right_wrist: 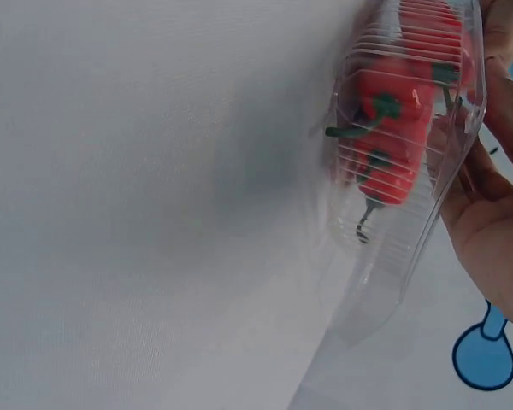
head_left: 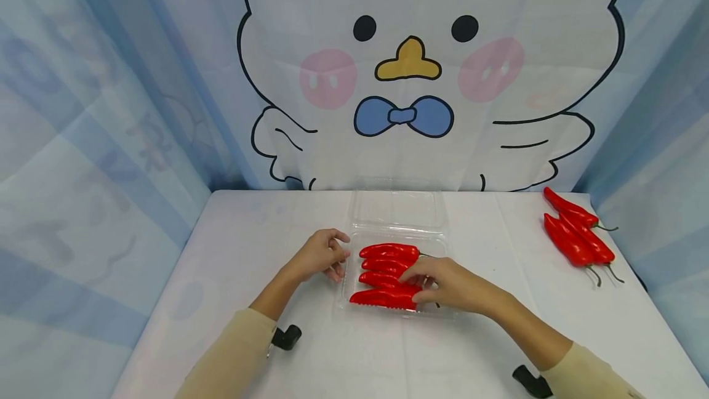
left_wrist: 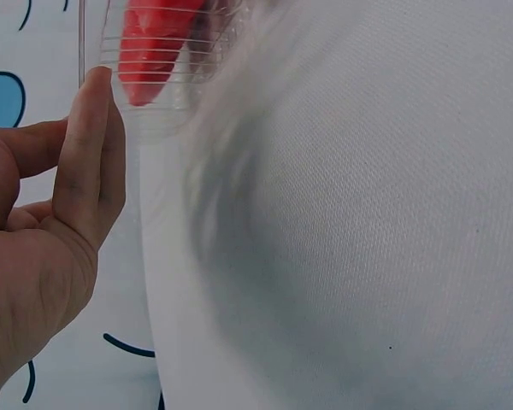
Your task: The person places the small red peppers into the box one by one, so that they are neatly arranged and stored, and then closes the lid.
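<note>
Several red chili peppers [head_left: 382, 297] lie side by side in a clear plastic clamshell box [head_left: 354, 233], which has its lid raised at the back. My right hand [head_left: 451, 285] reaches into the box from the right, its thumb and fingers around the stem end of one red pepper [head_left: 376, 279]. In the right wrist view, green stems [right_wrist: 387, 105] show through the ribbed wall, and the fingertips are partly hidden. At the box's left side is my left hand [head_left: 324, 255]; the left wrist view shows its fingers [left_wrist: 85, 154] extended, with a fingertip at the wall.
Three more red peppers [head_left: 576, 239] lie at the table's right edge, stems toward the right. A white cloth covers the table [head_left: 266, 220]. Behind it hangs a curtain [head_left: 410, 153] with a cartoon figure, and blue curtains flank both sides.
</note>
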A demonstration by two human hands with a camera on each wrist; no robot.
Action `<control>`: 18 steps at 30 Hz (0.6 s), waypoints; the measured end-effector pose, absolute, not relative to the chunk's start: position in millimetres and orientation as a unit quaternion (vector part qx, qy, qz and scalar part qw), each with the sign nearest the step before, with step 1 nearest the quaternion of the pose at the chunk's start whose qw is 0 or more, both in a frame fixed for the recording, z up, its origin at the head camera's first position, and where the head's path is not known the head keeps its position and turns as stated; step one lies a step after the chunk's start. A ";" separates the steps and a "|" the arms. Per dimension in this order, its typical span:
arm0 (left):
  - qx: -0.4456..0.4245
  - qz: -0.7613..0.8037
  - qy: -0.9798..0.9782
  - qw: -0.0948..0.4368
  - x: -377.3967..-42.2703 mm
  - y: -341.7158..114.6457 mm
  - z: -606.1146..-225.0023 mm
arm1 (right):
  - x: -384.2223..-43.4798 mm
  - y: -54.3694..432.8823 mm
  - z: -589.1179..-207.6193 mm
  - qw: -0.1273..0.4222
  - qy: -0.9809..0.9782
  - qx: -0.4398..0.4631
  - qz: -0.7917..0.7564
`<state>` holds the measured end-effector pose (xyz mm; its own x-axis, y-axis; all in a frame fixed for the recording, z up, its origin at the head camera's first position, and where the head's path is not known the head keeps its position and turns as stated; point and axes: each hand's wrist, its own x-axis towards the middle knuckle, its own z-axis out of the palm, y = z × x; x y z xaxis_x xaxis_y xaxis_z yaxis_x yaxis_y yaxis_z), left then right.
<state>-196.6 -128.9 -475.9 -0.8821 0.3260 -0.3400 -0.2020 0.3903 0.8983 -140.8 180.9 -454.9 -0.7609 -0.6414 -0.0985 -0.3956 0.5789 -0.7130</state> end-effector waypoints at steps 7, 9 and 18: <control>0.038 0.548 0.801 0.238 -196.1 -128.7 -475.4 | -144.3 192.1 -453.2 0.147 0.876 -0.295 -0.353; 0.036 0.547 0.802 0.239 -195.9 -128.5 -474.6 | -144.8 196.2 -453.5 0.135 0.879 -0.290 -0.353; 0.040 0.542 0.805 0.238 -196.1 -128.7 -476.5 | -145.5 218.6 -450.4 0.071 0.900 -0.253 -0.349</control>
<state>-196.1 -128.7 -476.5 -0.8833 0.3225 -0.3403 -0.1943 0.4086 0.8918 -145.5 218.6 -450.4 -0.8621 -0.5045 0.0481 -0.4050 0.6289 -0.6637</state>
